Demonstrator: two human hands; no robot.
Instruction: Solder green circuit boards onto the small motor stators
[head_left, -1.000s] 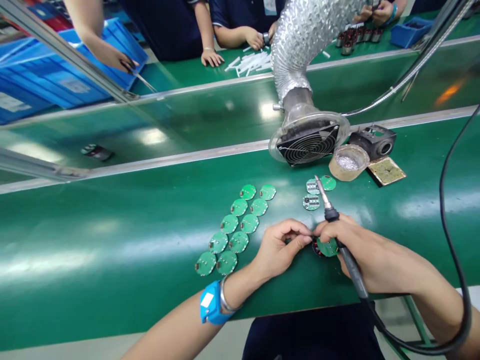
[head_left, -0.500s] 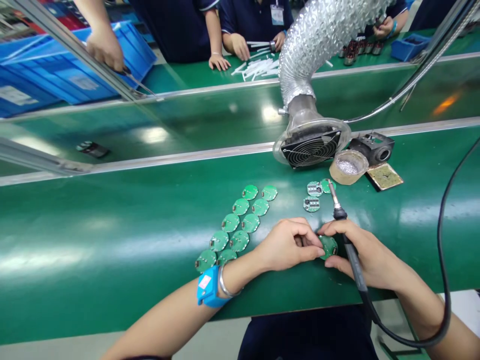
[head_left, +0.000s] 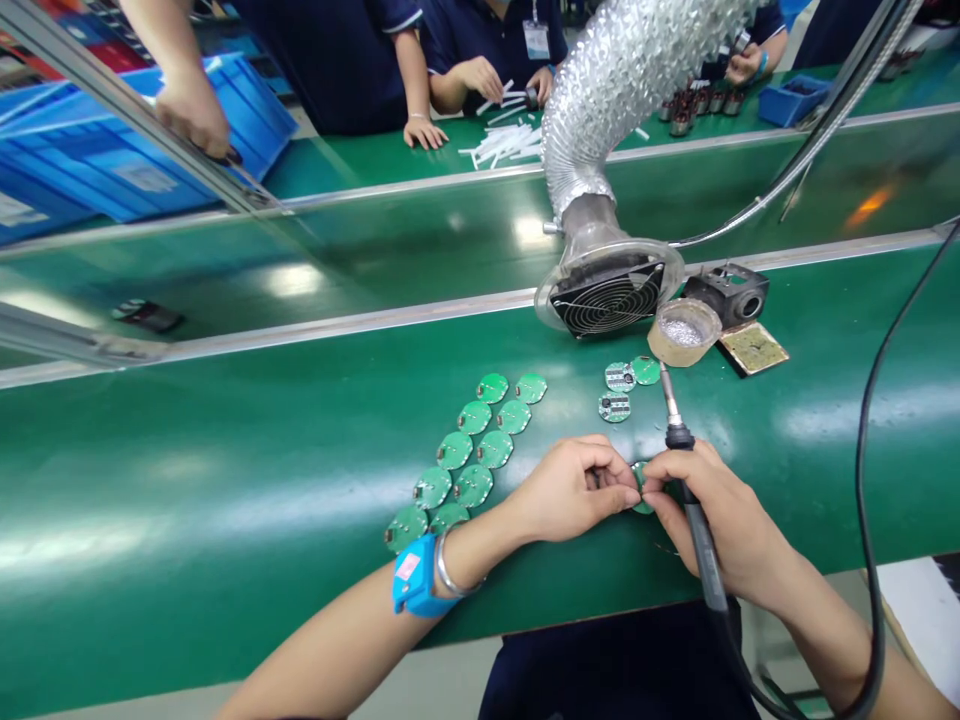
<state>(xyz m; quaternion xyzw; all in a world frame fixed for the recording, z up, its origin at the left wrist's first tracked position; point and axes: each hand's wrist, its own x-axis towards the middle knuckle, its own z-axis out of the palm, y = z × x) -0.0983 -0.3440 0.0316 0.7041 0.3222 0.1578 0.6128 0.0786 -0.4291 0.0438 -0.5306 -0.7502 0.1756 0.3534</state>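
A round green circuit board (head_left: 643, 507) is pinched at its left edge by my left hand (head_left: 577, 490); fingers cover much of it. My right hand (head_left: 724, 515) has its thumb and forefinger closed at the board's right side. The same hand carries a soldering iron (head_left: 703, 545), its tip pointing up and away from the board. Left of my hands, several green circuit boards (head_left: 474, 486) lie in two slanting rows. Beyond the held board rest two boards with white-and-black faces (head_left: 615, 407) and a green one (head_left: 646, 370).
A fume extractor fan (head_left: 611, 295) hangs from a silver duct (head_left: 581, 110). Beside it stand a solder-filled cup (head_left: 684, 333), a black holder (head_left: 726, 292) and a sponge tray (head_left: 754, 348). The iron's cable (head_left: 862, 480) loops at right. Co-workers' hands (head_left: 426, 132) are across the line.
My right thumb and forefinger have drawn together and moved left, nearer my left fingertips, covering more of the board. The iron shifted slightly with that hand. The whole view shifted a little.
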